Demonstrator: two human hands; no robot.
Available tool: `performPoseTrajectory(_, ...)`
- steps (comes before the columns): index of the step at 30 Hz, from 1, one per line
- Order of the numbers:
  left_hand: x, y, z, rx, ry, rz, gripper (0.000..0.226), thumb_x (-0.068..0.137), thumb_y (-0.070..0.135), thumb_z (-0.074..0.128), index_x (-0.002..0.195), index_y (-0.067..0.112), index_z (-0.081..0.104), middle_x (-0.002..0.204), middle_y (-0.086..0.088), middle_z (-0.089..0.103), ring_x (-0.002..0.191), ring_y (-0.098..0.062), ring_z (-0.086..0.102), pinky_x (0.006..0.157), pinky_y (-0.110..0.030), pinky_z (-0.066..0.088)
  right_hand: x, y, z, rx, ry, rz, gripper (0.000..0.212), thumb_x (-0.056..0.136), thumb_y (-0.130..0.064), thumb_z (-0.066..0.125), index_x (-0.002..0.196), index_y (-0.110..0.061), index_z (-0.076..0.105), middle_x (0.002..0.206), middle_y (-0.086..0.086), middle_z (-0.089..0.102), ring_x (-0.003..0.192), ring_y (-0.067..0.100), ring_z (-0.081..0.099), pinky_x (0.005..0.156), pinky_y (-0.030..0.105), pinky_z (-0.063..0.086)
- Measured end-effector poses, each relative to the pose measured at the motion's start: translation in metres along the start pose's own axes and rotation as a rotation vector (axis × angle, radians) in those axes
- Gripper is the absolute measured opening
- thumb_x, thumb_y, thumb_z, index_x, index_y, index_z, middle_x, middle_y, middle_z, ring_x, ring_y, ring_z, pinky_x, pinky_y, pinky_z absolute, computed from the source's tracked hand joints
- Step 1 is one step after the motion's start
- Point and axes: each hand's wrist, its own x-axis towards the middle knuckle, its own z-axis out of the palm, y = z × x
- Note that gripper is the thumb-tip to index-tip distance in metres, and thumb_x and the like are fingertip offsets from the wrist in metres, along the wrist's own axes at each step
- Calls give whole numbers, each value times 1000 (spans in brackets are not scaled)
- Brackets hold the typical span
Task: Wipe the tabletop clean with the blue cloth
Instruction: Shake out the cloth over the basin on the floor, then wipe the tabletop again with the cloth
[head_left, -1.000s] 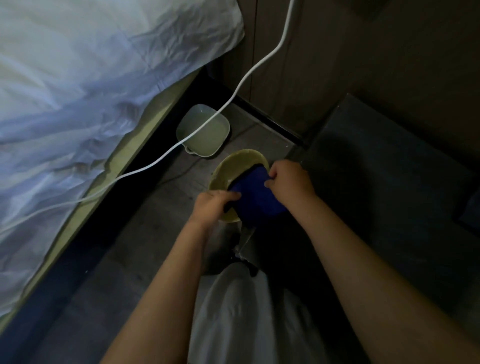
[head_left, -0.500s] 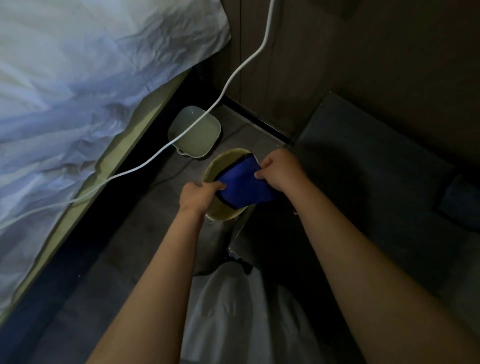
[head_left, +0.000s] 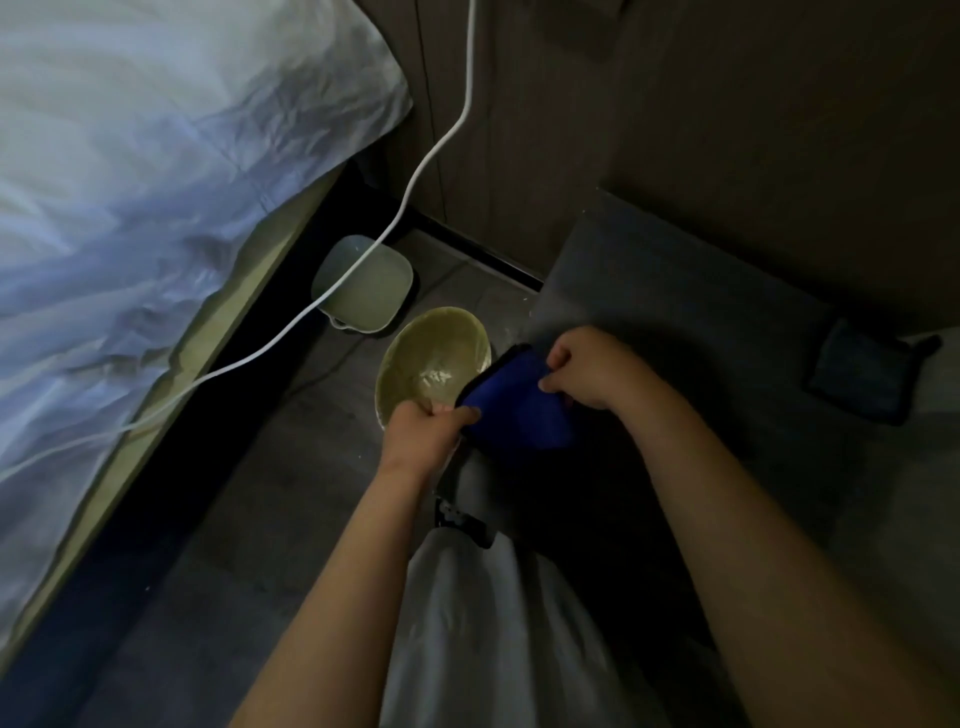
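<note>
The blue cloth (head_left: 514, 402) is stretched between both my hands, just right of a yellow-green basin (head_left: 431, 358) on the floor. My left hand (head_left: 423, 434) pinches the cloth's near left corner at the basin's rim. Gripping its far edge is my right hand (head_left: 589, 366). The dark tabletop (head_left: 691, 332) lies to the right, and the cloth hangs at its left corner. The basin's wet inside shows a glint.
A bed with a white sheet (head_left: 156, 182) fills the left. A white cable (head_left: 415, 176) runs from the wall down across a pale square bin (head_left: 371, 291). A dark folded cloth (head_left: 865, 371) lies on the tabletop at right. My knee in grey trousers (head_left: 493, 597) is below.
Both hands have carried the blue cloth to the right, off the basin's opening towards the tabletop corner. The basin's inside is now uncovered.
</note>
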Motion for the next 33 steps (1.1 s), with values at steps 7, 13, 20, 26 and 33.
performPoseTrajectory(7,-16,-37,54,74,-139,-107,41,77,9,76,46,13,49,43,0,55,49,-15,52,59,-25,43,-11,65,5,-50,-169,182,19,86,-19,67,104,-11,65,104,10,67,96,25,66,91,44,52)
performPoseTrajectory(13,-23,-59,90,146,-151,-101,39,77,15,77,46,18,53,50,-2,60,57,-22,56,66,-32,45,-10,111,27,-45,-70,263,18,85,-22,68,101,-15,64,99,7,64,90,22,63,80,37,53)
performPoseTrajectory(20,-26,-72,102,244,-6,141,34,77,16,77,68,21,45,72,-1,55,72,-20,55,69,-29,43,1,93,58,-258,332,124,20,97,-10,46,112,-18,58,116,8,60,102,25,61,76,34,46)
performPoseTrajectory(26,-35,-81,102,411,-31,239,28,78,16,75,84,18,48,79,3,56,78,-19,57,68,-26,40,-42,127,84,-144,526,-149,14,92,-12,49,99,-22,55,106,0,57,90,22,59,79,30,37)
performPoseTrajectory(33,-53,-86,130,499,-248,420,88,74,21,77,143,39,26,91,17,61,83,-7,65,75,-30,56,-104,208,98,50,625,-354,20,80,-25,43,84,-21,61,93,-4,60,83,14,59,75,26,41)
